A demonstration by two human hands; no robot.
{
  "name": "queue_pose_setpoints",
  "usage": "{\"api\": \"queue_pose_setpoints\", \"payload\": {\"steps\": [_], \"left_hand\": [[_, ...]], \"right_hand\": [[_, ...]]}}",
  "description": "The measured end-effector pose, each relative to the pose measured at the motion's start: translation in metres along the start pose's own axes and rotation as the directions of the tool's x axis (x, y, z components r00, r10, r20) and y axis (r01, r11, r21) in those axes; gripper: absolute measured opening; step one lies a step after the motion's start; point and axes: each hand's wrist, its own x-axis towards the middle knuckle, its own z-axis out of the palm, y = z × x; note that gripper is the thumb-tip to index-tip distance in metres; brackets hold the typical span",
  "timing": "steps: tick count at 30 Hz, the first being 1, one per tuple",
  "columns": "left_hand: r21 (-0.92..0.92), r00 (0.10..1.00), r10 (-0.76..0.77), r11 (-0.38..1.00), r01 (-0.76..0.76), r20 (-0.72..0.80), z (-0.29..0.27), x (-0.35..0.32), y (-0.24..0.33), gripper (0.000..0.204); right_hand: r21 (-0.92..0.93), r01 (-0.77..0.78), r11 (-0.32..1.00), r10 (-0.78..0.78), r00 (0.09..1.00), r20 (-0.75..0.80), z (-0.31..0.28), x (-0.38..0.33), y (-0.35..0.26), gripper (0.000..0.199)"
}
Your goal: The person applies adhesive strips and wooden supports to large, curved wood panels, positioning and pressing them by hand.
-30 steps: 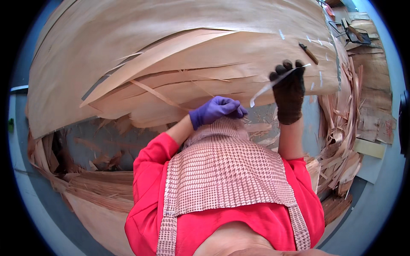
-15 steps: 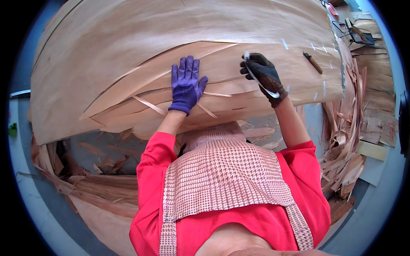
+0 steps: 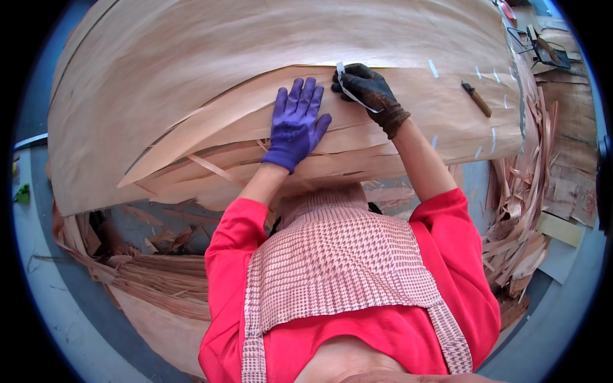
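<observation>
Both hands work on a stack of thin wood veneer. Left hand [image 3: 295, 124], in a purple glove, lies flat with fingers spread wide, palm pressing down on a pale tan veneer sheet with a long tapering edge [image 3: 242, 118]. Right hand [image 3: 369, 92], in a dark brown glove, sits just beside it, to the right and slightly farther away, closed around a strip of white tape [image 3: 348, 89] that curves across the knuckles and touches the seam where two sheets meet.

That tan sheet lies across the middle of the view on top of a much larger light brown veneer sheet [image 3: 255, 38], which fills the upper half and bends with the lens. Its near edge is ragged, splitting into long narrow slivers [image 3: 211, 169] that overlap and hang out below the left hand. Short white tape pieces [image 3: 434, 68] are stuck at several spots along the right part of the sheets.

A small brown-handled tool [image 3: 477, 99] rests on the veneer, well to the right of the right hand. Heaps of curled veneer offcuts [image 3: 517, 223] lie on the grey floor [image 3: 57, 306] to the right, with more stacked strips [image 3: 147, 281] at lower left. The person wears a red long-sleeved top [image 3: 447, 255] under a pink-and-white checked apron [image 3: 338, 268].
</observation>
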Motion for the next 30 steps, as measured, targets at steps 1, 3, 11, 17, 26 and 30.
{"api": "queue_pose_setpoints", "payload": {"steps": [1,3,11,17,26,30], "left_hand": [[0.013,1.000,-0.008,1.000,0.008,0.011,0.006,0.005,-0.002,0.056],[0.038,1.000,-0.019,0.999,0.018,0.020,0.013,0.006,-0.004,0.057],[0.043,1.000,-0.030,0.999,0.030,-0.002,0.013,0.013,-0.004,0.054],[0.037,0.995,-0.011,0.999,0.014,-0.096,0.014,0.018,-0.003,0.044],[0.014,0.989,0.017,1.000,-0.015,-0.145,0.019,0.023,-0.008,0.038],[-0.117,0.981,-0.055,0.993,0.034,-0.184,0.020,0.030,-0.012,0.045]], "right_hand": [[0.012,0.003,1.000,-0.003,1.000,0.002,-0.001,0.000,0.000,0.023],[0.085,-0.008,0.996,0.007,1.000,0.009,-0.004,-0.002,-0.003,0.024],[-0.028,0.015,0.999,-0.018,0.994,-0.112,-0.002,0.001,-0.014,0.029],[-0.240,0.046,0.970,-0.057,0.997,-0.042,0.011,0.013,-0.032,0.039],[-0.766,0.020,0.642,-0.242,0.954,-0.178,0.033,0.063,-0.010,0.025],[-0.873,-0.126,0.471,-0.186,0.953,-0.238,0.038,0.066,-0.014,0.040]]}}
